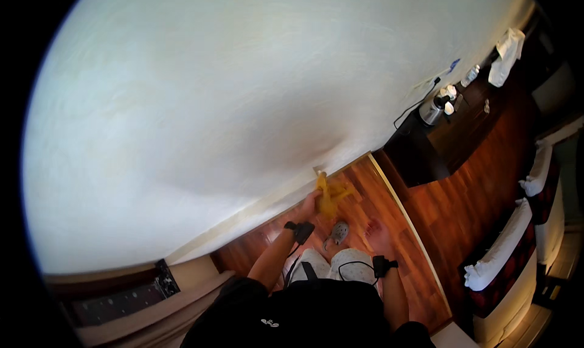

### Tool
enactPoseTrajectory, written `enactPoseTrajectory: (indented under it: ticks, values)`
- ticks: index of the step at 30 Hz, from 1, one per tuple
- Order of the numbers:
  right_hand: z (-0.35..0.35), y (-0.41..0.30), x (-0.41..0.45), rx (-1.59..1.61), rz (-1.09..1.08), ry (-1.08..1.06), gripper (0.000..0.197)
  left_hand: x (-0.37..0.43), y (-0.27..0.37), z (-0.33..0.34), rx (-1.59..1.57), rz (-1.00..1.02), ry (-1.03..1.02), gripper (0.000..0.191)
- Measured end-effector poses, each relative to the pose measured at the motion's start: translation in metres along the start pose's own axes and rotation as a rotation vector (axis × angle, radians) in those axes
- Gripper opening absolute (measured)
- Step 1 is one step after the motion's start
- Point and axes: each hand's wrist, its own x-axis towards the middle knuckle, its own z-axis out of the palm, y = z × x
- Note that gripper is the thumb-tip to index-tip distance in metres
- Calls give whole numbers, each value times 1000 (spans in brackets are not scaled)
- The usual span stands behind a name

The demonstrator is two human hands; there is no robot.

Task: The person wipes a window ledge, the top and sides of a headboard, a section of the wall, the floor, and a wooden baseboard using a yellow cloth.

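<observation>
My left hand (pixel 311 204) grips a yellow cloth (pixel 326 201) close to the foot of the white wall (pixel 219 120). The cloth hangs in loose folds and is blurred. A little to the right, my right hand (pixel 378 235) hovers over the wood-plank floor (pixel 365 179) with nothing in it, its fingers loosely apart. Each wrist wears a black strapped device with a cable. Between the hands, lower down, a grey clog (pixel 339 231) shows on one foot.
At right stands a dark wooden desk (pixel 417 154) bearing an electric kettle (pixel 431 111), cups (pixel 449 92), a plastic bottle (pixel 470 76) and a white cloth (pixel 506 58). Beds (pixel 499 247) line the right side. A pale strip (pixel 410 220) crosses the floor. A window (pixel 118 304) is lower left.
</observation>
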Motion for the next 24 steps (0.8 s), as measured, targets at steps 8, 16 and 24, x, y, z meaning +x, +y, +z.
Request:
enactPoseTrajectory:
  ticks: [8, 16, 24]
  values:
    - [85, 87, -18, -446, 258, -369, 32, -179, 1, -48, -164, 112, -289, 44]
    - [141, 182, -89, -753, 398, -598, 53, -309, -22, -101, -360, 202, -332, 44]
    - [138, 245, -106, -959, 472, -564, 53, -383, -20, -126, 1169, 721, 359, 57]
